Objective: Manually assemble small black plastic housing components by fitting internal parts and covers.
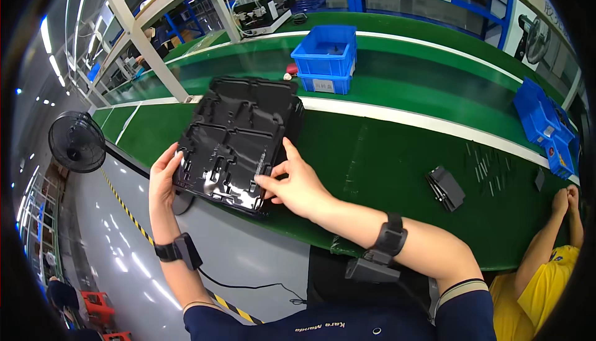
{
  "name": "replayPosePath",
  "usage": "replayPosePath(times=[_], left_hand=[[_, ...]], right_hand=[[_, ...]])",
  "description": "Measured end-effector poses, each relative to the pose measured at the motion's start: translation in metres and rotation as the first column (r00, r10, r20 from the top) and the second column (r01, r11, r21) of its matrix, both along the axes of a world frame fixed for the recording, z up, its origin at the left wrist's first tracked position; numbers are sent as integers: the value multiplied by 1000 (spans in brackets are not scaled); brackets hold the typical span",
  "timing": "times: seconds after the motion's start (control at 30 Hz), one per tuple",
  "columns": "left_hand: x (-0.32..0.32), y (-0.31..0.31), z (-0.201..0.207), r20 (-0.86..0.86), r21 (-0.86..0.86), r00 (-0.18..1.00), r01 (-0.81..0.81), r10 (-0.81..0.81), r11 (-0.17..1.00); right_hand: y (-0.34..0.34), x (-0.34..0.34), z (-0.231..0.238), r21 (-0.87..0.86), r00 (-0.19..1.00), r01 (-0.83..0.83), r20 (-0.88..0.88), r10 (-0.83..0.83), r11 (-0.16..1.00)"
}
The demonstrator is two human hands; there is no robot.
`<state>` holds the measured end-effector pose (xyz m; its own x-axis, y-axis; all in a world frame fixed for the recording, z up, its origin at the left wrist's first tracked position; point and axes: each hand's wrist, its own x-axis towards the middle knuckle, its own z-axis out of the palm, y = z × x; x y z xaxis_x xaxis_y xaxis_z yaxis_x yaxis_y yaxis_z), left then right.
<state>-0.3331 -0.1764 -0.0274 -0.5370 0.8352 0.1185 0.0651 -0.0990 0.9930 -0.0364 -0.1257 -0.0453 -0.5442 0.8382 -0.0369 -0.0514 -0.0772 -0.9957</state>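
A glossy black moulded plastic tray (230, 133) with shaped recesses lies at the left end of the green bench. More black layers show beneath its far right side, like a stack of such trays. My left hand (164, 173) is closed on its left edge, thumb on top. On the near right edge, my right hand (297, 183) pinches the tray between thumb and fingers. Whether the top tray is lifted off those below, I cannot tell. Each of my forearms wears a black strap with a small module (180, 251).
Blue bins (324, 58) stand stacked beyond the bench's white rail, with more bins (537, 117) at far right. Dark flat pieces (446, 188) and thin strips (487, 167) lie on the right. A co-worker in yellow (543, 273) works there. A black fan (76, 142) stands left.
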Motion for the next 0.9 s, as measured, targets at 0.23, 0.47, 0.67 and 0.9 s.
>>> replayPosePath(times=[0.23,0.47,0.67,0.9], left_hand=[[-19,17,-21,-368,-219,930,-60,-26,974],[9,5,-34,-408,-206,910,-165,69,964],[5,-5,-39,-507,-166,859,-186,79,968],[-2,-6,-33,-492,-240,870,-156,18,958]], right_hand=[[-1,-1,-20,636,916,-78,350,-197,767],[8,-1,-48,692,956,-150,284,-76,706],[6,2,-44,700,950,-177,304,-66,692],[5,0,-45,712,953,-142,286,-99,688]])
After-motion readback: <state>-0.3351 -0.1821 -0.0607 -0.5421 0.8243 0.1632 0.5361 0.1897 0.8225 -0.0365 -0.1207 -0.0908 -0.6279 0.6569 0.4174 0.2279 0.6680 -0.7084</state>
